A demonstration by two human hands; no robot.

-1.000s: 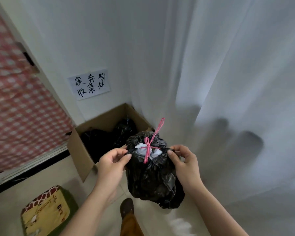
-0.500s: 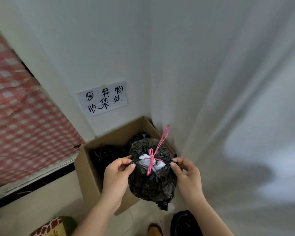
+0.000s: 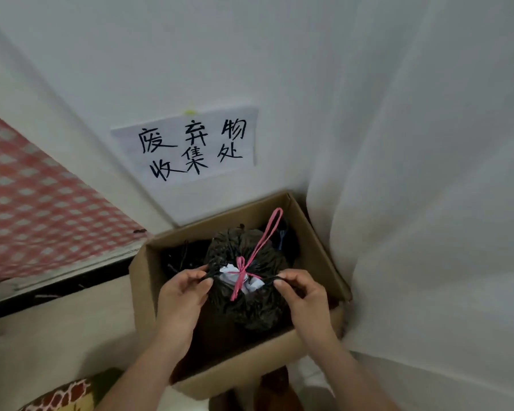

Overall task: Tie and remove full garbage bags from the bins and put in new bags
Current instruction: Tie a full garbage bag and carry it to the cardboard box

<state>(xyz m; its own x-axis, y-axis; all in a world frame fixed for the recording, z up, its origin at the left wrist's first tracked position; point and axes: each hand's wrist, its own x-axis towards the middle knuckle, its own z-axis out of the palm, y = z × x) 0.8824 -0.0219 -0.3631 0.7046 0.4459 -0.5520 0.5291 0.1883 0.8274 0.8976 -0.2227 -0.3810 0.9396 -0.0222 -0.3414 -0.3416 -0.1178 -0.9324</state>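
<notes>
A red-and-white checked cloth (image 3: pixel 42 209), soft and blurred, is seen far to the left of the hands, and a patterned object (image 3: pixel 69 394) with brown patches on yellow is glimpsed below the left forearm at the bottom edge. One sheet of white paper (image 3: pixel 187 145) with six handwritten black characters is fixed to the pale wall above the hands. One open cardboard box (image 3: pixel 144 280), brown and matt with straight folded walls, is placed directly under both hands; dark crumpled plastic is seen inside it behind the left hand, though how many bags lie there cannot be told.

The left hand (image 3: pixel 180 298) is curled, and a thin black handle strand of the garbage bag is pinched between its thumb and forefinger. One black garbage bag (image 3: pixel 250 310), round, wrinkled and glossy, is held between the two hands over the box opening; whether it touches the box floor cannot be told. Its neck is bound by one pink string (image 3: pixel 251 259), tied in a knot with a long loop rising up and to the right, and a bit of white paper shows at the knot. The right hand (image 3: pixel 304 301) is curled likewise, and the opposite black strand is pinched in its fingertips. A white curtain (image 3: pixel 428 203), smooth and folded, hangs to the right of the right hand.
</notes>
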